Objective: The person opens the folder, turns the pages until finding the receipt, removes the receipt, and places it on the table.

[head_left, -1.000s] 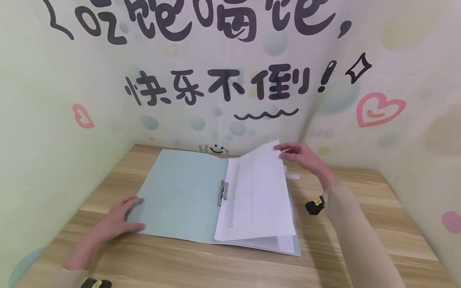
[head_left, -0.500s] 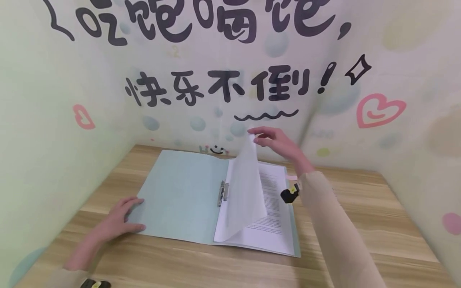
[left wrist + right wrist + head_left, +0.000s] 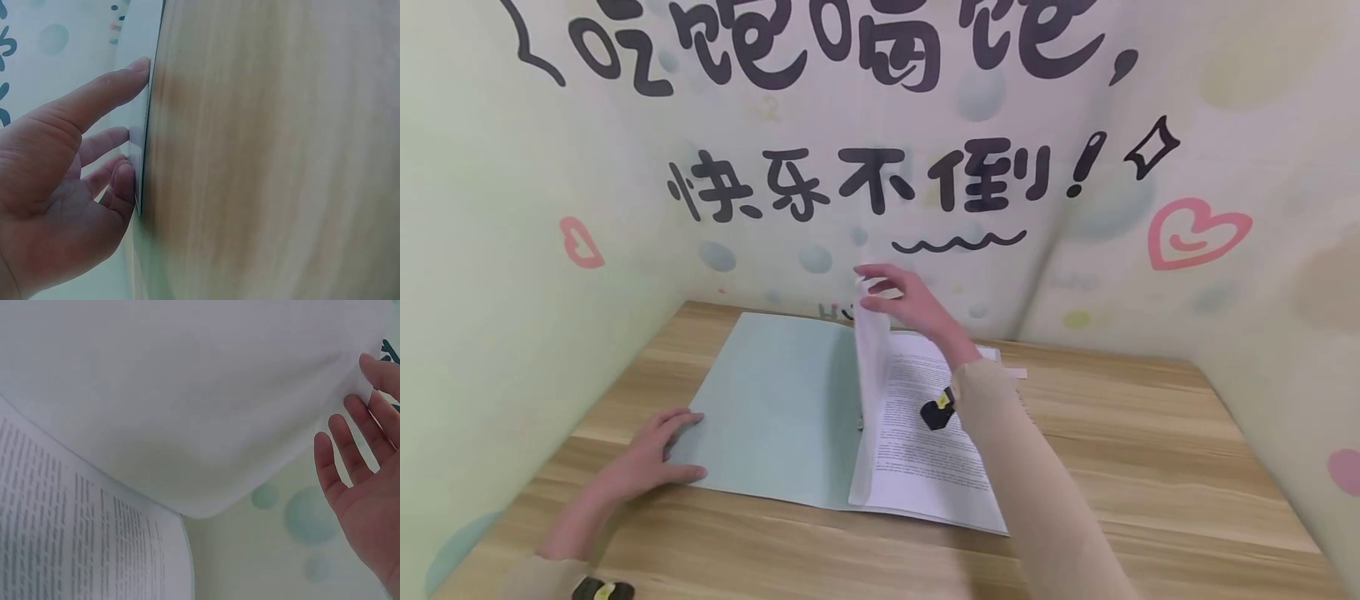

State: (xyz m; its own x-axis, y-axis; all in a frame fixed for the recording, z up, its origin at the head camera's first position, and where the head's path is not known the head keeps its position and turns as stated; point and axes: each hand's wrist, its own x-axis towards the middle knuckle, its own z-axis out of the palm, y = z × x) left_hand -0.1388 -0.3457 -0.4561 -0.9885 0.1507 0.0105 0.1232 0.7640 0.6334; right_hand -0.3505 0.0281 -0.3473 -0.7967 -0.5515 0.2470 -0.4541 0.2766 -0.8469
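A light blue folder (image 3: 767, 408) lies spread on the wooden table. My left hand (image 3: 643, 458) rests at the left edge of its cover, fingertips and thumb on it; the left wrist view has the thumb (image 3: 106, 94) at the cover's edge. With thumb and fingers, my right hand (image 3: 910, 304) pinches the upper corner of a white sheet (image 3: 871, 383), which stands nearly upright at the fold. In the right wrist view the sheet (image 3: 187, 412) curves up from the stack. Beneath it shows a printed page (image 3: 925, 433). The sheet mostly hides the metal clip (image 3: 860, 423).
A pink tab (image 3: 1017, 373) sticks out past the folder's right side. The wooden table (image 3: 1150, 467) meets a wall (image 3: 1060, 275) with black lettering close behind the folder. Side walls stand left and right.
My right hand has lifted the sheet's corner and carried it leftward, from lying over the right side to standing near the fold, baring the printed page. The left hand has stayed put.
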